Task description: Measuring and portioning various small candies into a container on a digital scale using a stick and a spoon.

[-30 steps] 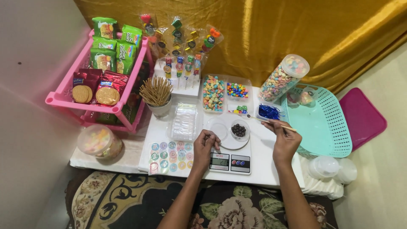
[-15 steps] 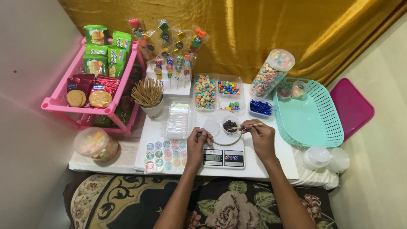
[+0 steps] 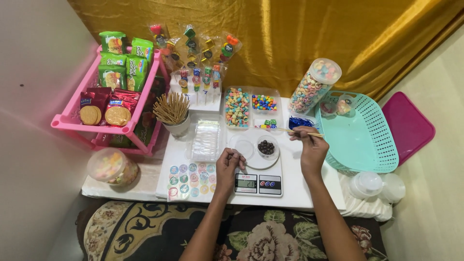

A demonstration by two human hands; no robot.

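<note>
Nearest, a floral cushion (image 3: 251, 237) under both forearms. Next, one white desk (image 3: 299, 186) with one kitchen scale (image 3: 259, 180). Left hand (image 3: 230, 166) curled, fingertips pinched together at the scale's left edge; what it pinches, cannot tell. Sticker sheet (image 3: 192, 176) just left of it. Right hand (image 3: 312, 147) pinches one wooden skewer (image 3: 294, 130), stick lying roughly level, tip pointing left toward the green cubes (image 3: 268, 123). Between the hands on the scale plate: two small clear cups, one empty cup (image 3: 242, 144), one cup of dark balls (image 3: 266, 147). Further back: one cup of skewers (image 3: 174, 113), one stack of clear bags (image 3: 205, 140), two trays of coloured sweets (image 3: 250, 105), blue tinsel (image 3: 300, 122), one tall jar of cereal rings (image 3: 314, 87). Right: one teal basket (image 3: 367, 145). Left: one pink rack (image 3: 111, 128) with snack packs.
</note>
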